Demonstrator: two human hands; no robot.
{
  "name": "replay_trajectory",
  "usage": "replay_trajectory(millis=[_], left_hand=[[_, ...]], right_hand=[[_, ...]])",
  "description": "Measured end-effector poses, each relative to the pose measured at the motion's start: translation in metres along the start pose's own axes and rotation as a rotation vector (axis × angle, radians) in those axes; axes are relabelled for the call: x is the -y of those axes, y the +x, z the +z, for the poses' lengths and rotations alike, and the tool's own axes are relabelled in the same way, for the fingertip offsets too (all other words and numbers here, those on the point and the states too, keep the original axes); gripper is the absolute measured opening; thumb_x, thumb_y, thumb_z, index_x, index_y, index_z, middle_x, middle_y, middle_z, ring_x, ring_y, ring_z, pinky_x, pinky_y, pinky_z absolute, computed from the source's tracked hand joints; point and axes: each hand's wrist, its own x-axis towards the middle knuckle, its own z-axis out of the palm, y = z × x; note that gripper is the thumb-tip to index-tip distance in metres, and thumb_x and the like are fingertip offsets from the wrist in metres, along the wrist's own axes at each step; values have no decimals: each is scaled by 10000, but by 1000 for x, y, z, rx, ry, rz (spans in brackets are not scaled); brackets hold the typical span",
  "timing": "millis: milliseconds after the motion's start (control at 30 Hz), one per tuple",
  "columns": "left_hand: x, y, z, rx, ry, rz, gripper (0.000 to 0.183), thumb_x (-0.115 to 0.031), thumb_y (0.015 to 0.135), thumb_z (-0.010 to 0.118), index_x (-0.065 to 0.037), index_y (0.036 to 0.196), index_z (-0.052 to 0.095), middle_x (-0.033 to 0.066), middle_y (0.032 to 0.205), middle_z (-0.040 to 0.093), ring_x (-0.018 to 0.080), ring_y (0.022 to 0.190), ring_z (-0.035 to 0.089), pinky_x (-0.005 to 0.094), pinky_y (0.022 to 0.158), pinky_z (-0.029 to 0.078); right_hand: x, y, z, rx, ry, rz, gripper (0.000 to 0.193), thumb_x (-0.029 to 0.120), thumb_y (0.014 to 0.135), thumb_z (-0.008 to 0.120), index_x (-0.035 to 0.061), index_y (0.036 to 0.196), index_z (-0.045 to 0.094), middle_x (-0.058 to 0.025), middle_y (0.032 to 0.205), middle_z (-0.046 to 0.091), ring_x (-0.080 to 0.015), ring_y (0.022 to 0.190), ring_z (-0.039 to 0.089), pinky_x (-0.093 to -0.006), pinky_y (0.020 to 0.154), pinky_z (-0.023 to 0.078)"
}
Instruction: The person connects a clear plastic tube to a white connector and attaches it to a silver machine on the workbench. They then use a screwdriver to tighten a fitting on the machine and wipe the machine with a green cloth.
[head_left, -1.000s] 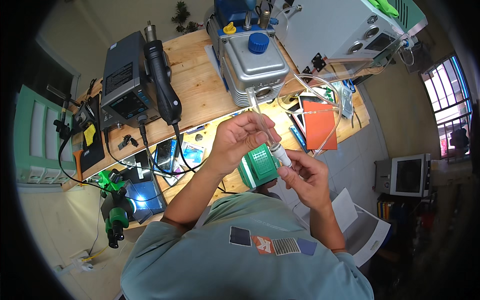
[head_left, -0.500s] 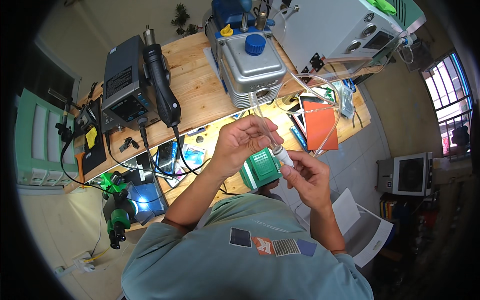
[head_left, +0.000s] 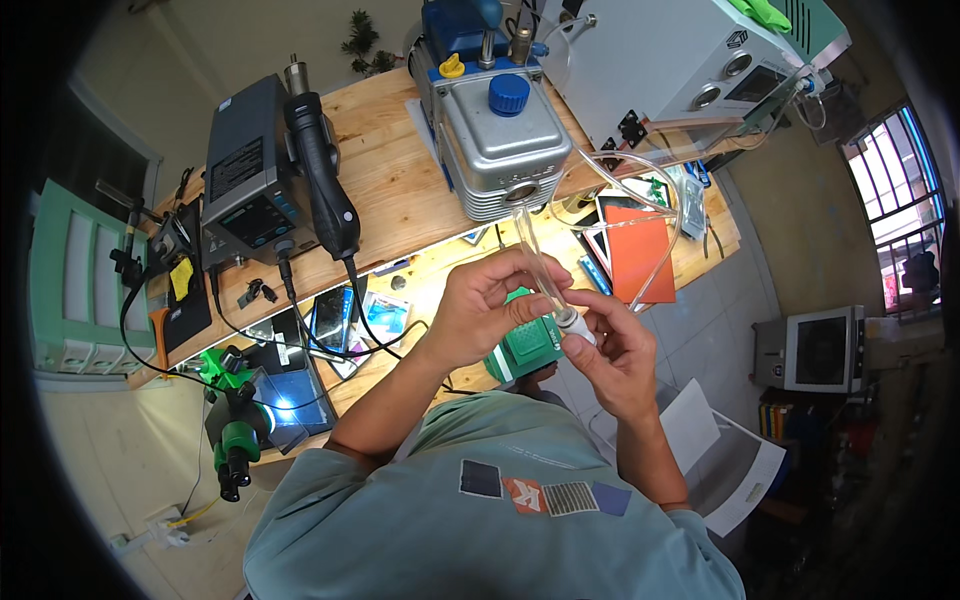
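My left hand (head_left: 492, 308) is closed around a clear, wide tube (head_left: 530, 240), with thumb and fingers pinching it near its lower end. A white cylindrical fitting (head_left: 577, 326) meets that end, and my right hand (head_left: 618, 352) grips it between thumb and fingers. The tube slants up to the left, toward the front of a silver and blue vacuum pump (head_left: 505, 140). Whether its upper end joins the pump, I cannot tell. Below my hands sits a green box (head_left: 527, 347), partly hidden by my fingers.
On the wooden shelf (head_left: 385, 140) at left stands a hot air station (head_left: 250, 190) with its black handle (head_left: 325, 190). Thin clear hose (head_left: 678, 215) loops at right over an orange sheet (head_left: 640, 255). A green microscope (head_left: 238, 430) is at lower left, a grey machine (head_left: 660, 60) upper right.
Both hands have shifted slightly down with the tube and fitting. My right index finger now reaches over the joint between them, and the tube's upper end sits a little lower.
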Motion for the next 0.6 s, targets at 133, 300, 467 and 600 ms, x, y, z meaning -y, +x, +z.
replay_trajectory(millis=[133,300,467,600], left_hand=[[2,-2,3,-53,-7,-20,360,-156,856,733,49,1119,598,143,1083,625,220,1057,608,358,941,488],[3,-6,-6,-31,-4,-13,304,-133,885,700,36,1110,583,123,1071,621,202,1031,611,349,929,489],[-1,-13,-19,-51,-35,-9,225,-101,909,668,24,1074,582,99,1084,608,181,1034,603,335,935,487],[3,-16,-24,-78,-15,-12,244,-103,904,676,31,1089,589,101,1081,619,178,1016,614,332,923,493]], right_hand=[[-3,3,5,-10,-19,-83,345,56,893,684,-38,1211,587,-24,911,620,-24,734,499,-174,597,369],[-6,6,10,21,-72,-77,341,60,899,677,-37,1214,588,-7,868,605,-23,712,478,-175,573,354],[0,8,17,108,-141,26,384,78,897,683,-5,1258,583,25,789,561,-14,619,415,-187,528,333],[-10,10,16,127,-181,32,402,89,889,692,-3,1264,579,15,772,562,-22,615,433,-191,530,343]])
